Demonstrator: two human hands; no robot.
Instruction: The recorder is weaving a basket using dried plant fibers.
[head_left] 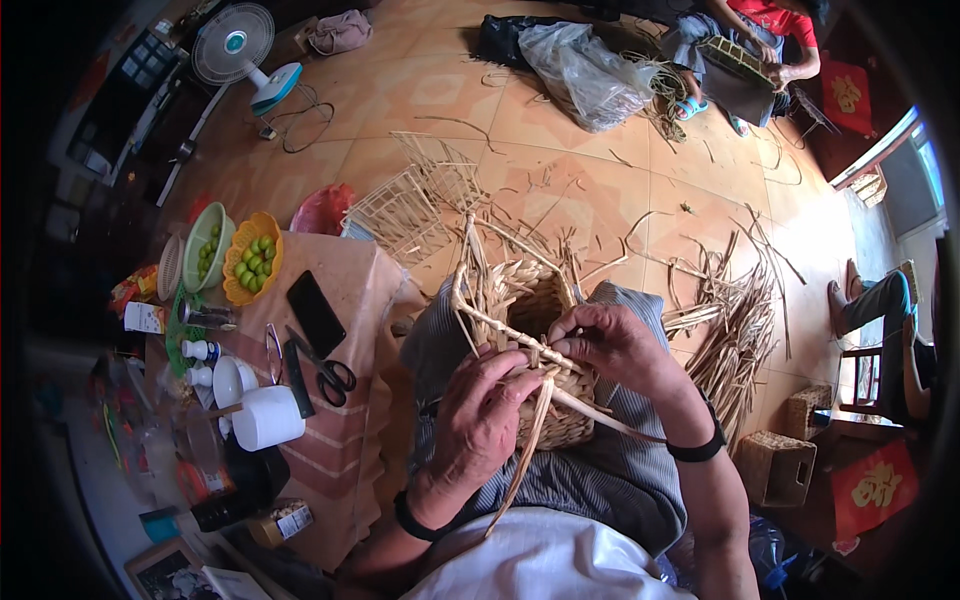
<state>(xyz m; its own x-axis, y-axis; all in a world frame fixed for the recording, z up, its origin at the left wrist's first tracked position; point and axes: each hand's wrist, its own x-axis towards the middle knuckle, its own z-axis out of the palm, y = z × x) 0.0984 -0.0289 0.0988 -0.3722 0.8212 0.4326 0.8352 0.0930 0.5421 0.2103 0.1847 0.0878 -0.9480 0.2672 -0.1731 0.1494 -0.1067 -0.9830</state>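
A half-woven straw basket (562, 425) rests on my lap, its opening facing up and a wire-like frame wrapped with strands along its rim. My left hand (482, 408) is closed on the near rim, fingers pressed together over the weave. At the same rim, slightly to the right, my right hand (622, 345) pinches a straw strand between thumb and index finger. Loose straw ends (530, 450) hang from the rim, between and below my hands. Fingertips partly hide the spot being worked.
Left, a cloth-covered table (340, 440) carries black scissors (325, 370), a phone (316, 315), fruit bowls (253, 258) and a white cup (270, 418). Straw piles (735, 345) lie on the tiled floor at right. Finished baskets (775, 468) stand beyond. A person (765, 45) weaves at far right.
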